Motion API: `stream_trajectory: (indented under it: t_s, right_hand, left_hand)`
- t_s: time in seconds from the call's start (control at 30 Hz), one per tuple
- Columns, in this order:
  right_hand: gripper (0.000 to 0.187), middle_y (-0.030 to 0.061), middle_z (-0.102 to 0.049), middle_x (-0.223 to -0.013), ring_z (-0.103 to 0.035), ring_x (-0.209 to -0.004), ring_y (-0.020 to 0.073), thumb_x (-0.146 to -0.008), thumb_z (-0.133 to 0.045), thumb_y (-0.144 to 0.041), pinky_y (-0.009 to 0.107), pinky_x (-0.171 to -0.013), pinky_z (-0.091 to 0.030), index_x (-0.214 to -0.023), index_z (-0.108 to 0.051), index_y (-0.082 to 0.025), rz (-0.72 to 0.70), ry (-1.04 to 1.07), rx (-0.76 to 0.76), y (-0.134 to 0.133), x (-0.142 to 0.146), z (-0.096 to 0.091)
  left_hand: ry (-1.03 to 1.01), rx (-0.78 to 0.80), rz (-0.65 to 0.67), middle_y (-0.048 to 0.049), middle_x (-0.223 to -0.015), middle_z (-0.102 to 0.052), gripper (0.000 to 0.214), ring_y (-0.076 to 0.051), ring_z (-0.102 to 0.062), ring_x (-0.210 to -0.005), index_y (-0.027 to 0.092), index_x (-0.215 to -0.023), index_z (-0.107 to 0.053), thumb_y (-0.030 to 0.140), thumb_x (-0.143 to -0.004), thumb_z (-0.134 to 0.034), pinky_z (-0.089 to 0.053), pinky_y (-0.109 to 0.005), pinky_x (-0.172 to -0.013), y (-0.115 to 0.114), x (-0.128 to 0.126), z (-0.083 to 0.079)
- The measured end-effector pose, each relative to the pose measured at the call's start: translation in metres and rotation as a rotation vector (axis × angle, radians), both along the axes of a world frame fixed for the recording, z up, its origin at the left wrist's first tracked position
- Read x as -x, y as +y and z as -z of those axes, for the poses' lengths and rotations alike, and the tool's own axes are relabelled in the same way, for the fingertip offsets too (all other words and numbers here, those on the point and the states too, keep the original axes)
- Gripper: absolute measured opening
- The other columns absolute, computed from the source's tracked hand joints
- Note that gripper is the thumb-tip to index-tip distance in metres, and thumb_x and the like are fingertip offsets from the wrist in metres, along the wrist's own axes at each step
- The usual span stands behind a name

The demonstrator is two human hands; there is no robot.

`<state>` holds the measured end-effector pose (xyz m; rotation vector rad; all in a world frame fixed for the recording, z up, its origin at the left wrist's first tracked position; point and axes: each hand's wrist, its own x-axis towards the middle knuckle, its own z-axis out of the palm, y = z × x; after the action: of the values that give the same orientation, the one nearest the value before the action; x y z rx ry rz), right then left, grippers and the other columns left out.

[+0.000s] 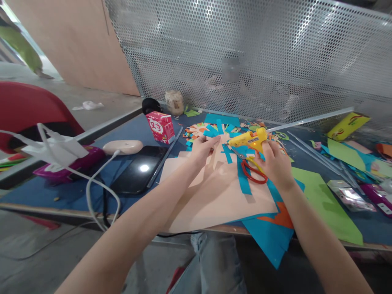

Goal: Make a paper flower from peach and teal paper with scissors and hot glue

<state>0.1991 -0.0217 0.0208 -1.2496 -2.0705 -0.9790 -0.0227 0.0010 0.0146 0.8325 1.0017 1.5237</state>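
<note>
My right hand (275, 163) is wrapped round the grip of a yellow glue gun (247, 140), whose nozzle points left over the paper. My left hand (203, 148) rests on a peach paper sheet (214, 192), fingers pressed on a blue paper strip (211, 131) at the edge of a multicoloured paper fan piece (196, 131). Red-handled scissors (252, 170) lie just below the glue gun, beside another blue strip (243, 179).
A black tablet (139, 169), a red carton (161, 126), a white mouse-shaped object (122, 147) and white cables (98, 183) lie at left. Green paper (327, 204), blue paper (269, 237), glue sticks (309, 120) and a yellow box (347, 125) sit at right. A perforated metal screen (260, 57) stands behind.
</note>
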Motion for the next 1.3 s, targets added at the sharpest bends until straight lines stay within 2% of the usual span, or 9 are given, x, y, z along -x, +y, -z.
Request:
stream_trajectory:
  t_s: [0.27, 0.5, 0.77, 1.0, 1.13, 1.23, 1.3]
  right_hand:
    - [0.035, 0.0161, -0.058, -0.106, -0.061, -0.088, 0.0231, -0.087, -0.039, -0.033, 0.027, -0.057, -0.048, -0.116, -0.048, -0.016, 0.022, -0.008, 0.040, -0.001, -0.002, -0.001]
    - [0.034, 0.0146, -0.059, -0.103, -0.060, -0.086, 0.0219, -0.087, -0.039, -0.032, 0.025, -0.053, -0.044, -0.115, -0.049, -0.016, 0.045, -0.028, 0.010, -0.002, -0.001, -0.003]
    - [0.033, 0.0154, -0.059, -0.105, -0.060, -0.082, 0.0213, -0.086, -0.040, -0.028, 0.026, -0.053, -0.044, -0.115, -0.051, -0.016, 0.020, 0.014, 0.076, -0.002, 0.002, -0.004]
    - [0.032, 0.0147, -0.058, -0.105, -0.060, -0.084, 0.0219, -0.084, -0.044, -0.025, 0.027, -0.056, -0.046, -0.114, -0.051, -0.017, -0.008, 0.029, 0.079, -0.001, 0.002, -0.001]
    - [0.034, 0.0146, -0.058, -0.102, -0.060, -0.086, 0.0232, -0.083, -0.048, -0.035, 0.028, -0.057, -0.047, -0.111, -0.048, -0.016, -0.030, 0.172, 0.053, -0.001, 0.003, -0.002]
    - [0.044, 0.0148, -0.057, -0.105, -0.059, -0.093, 0.0257, -0.077, -0.055, -0.045, 0.033, -0.064, -0.049, -0.109, -0.045, -0.017, 0.000, 0.417, 0.080, 0.008, -0.002, 0.000]
    - [0.047, 0.0146, -0.058, -0.104, -0.058, -0.095, 0.0261, -0.074, -0.059, -0.045, 0.037, -0.072, -0.049, -0.108, -0.045, -0.016, 0.035, 0.579, 0.150, 0.018, -0.011, 0.004]
  left_hand:
    - [-0.003, -0.013, 0.019, 0.0034, -0.054, -0.054, 0.037, -0.009, -0.050, -0.046, 0.016, -0.059, -0.052, 0.037, -0.045, -0.079, -0.041, -0.023, -0.048, 0.001, 0.000, 0.001]
    - [0.022, -0.015, 0.017, 0.0040, -0.051, -0.052, 0.039, -0.008, -0.048, -0.046, 0.017, -0.056, -0.049, 0.038, -0.045, -0.080, -0.040, -0.022, -0.047, 0.001, 0.000, 0.002]
    - [0.149, -0.043, -0.035, 0.0052, -0.048, -0.047, 0.035, -0.006, -0.040, -0.043, 0.017, -0.052, -0.047, 0.034, -0.050, -0.077, -0.032, -0.021, -0.043, 0.000, -0.001, 0.002]
    - [0.150, -0.089, -0.013, 0.0031, -0.053, -0.052, 0.030, -0.008, -0.048, -0.047, 0.017, -0.057, -0.052, 0.035, -0.053, -0.076, -0.036, -0.023, -0.047, 0.003, 0.000, 0.007]
    - [0.137, -0.073, -0.026, 0.0035, -0.053, -0.052, 0.035, -0.008, -0.048, -0.046, 0.017, -0.058, -0.052, 0.037, -0.049, -0.078, -0.037, -0.022, -0.046, 0.004, 0.001, 0.006]
    - [0.086, -0.059, -0.017, 0.0038, -0.055, -0.055, 0.036, -0.008, -0.050, -0.047, 0.016, -0.061, -0.054, 0.037, -0.047, -0.080, -0.040, -0.022, -0.047, 0.004, 0.001, 0.006]
    - [0.038, -0.051, 0.011, 0.0033, -0.057, -0.058, 0.036, -0.009, -0.052, -0.049, 0.016, -0.064, -0.056, 0.035, -0.046, -0.080, -0.042, -0.022, -0.048, 0.005, 0.001, 0.006]
